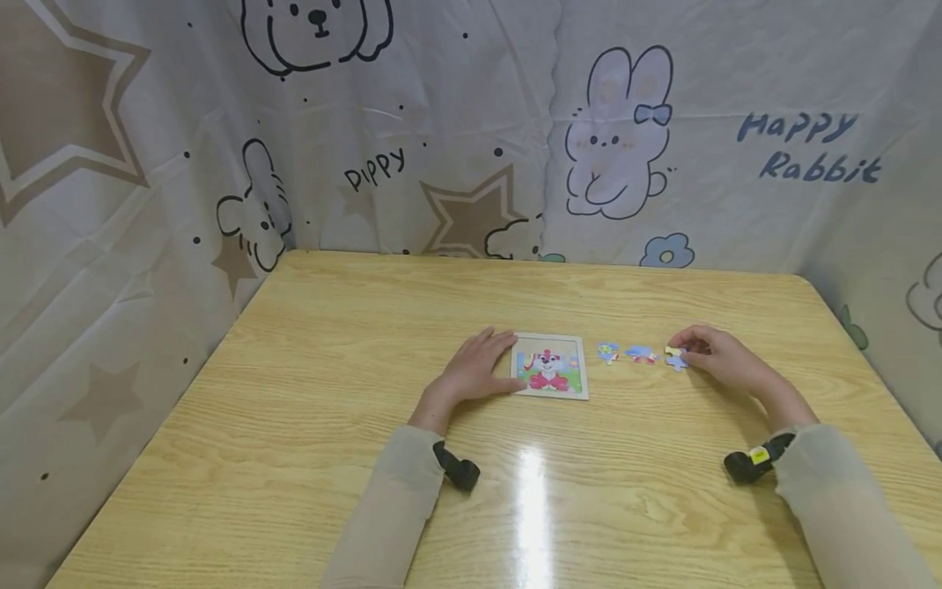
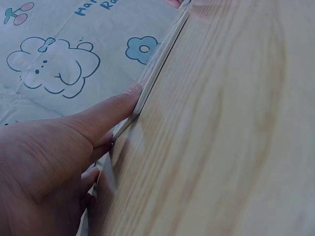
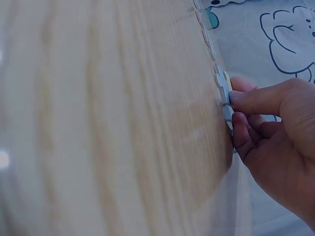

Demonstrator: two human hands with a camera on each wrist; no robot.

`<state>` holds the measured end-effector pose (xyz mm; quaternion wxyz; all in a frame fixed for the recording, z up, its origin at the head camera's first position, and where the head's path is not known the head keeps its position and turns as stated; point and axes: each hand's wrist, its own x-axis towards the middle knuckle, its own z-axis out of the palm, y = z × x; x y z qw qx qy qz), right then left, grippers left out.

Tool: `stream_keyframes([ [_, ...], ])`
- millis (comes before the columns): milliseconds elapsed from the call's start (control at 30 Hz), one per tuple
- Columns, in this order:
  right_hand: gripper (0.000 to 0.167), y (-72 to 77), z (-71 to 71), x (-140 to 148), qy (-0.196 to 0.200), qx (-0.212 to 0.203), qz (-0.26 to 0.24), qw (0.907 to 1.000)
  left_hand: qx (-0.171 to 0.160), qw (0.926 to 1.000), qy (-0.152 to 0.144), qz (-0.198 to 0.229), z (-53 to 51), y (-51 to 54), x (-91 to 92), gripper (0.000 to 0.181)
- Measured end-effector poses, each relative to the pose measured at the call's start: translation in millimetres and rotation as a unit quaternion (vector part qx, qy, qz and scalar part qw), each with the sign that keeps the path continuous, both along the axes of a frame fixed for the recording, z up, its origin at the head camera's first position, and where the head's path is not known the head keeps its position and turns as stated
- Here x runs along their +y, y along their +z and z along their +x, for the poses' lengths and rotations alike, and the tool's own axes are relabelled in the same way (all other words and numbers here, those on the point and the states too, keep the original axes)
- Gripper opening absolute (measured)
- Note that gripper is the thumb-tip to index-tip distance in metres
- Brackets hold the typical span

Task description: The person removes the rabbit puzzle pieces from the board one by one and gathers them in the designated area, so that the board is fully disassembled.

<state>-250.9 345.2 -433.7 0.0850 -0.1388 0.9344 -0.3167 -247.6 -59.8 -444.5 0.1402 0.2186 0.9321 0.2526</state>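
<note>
A square jigsaw puzzle frame (image 1: 586,372) lies on the table, its lower part filled with a cartoon animal picture and its upper strip bare. My left hand (image 1: 474,368) rests at the frame's left side, thumb on the lower left corner and fingers by the upper left one. In the left wrist view, the thumb (image 2: 115,109) touches the frame's edge. To the right, my right hand (image 1: 717,356) pinches a blue and yellow puzzle piece (image 1: 675,361) at the table surface. The right wrist view shows that piece (image 3: 223,91) edge-on between thumb and fingers.
Two loose puzzle pieces, one blue with yellow-green (image 1: 607,352) and one blue with red (image 1: 642,354), lie in a row between the frame and my right hand. A printed cloth (image 1: 456,106) hangs behind the wooden table (image 1: 353,327).
</note>
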Motion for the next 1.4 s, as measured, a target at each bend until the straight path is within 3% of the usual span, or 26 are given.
stream_keyframes([
  [267, 0.023, 0.5, 0.7, -3.5, 0.010, 0.009, -0.002, 0.9999, -0.001, 1.0000, 0.002, 0.004, 0.1, -0.2, -0.2, 0.083],
  [533, 0.023, 4.1, 4.2, -25.5, 0.014, 0.049, -0.036, 0.9981, -0.002, 1.0000, 0.001, 0.005, 0.5, 3.6, -0.4, 0.082],
  [867, 0.023, -0.5, -4.6, -61.7, 0.011, 0.042, -0.044, 0.9981, 0.001, 1.0000, 0.001, 0.002, 0.3, 1.5, 0.8, 0.082],
  [1033, 0.024, -0.7, -9.0, -81.0, 0.015, 0.020, -0.056, 0.9981, -0.001, 1.0000, 0.001, 0.001, 0.4, 1.5, 0.7, 0.083],
  [1400, 0.022, -3.4, -14.7, -126.7, 0.068, -0.009, -0.079, 0.9946, -0.004, 1.0000, 0.004, 0.004, 1.2, 1.2, 0.6, 0.083],
])
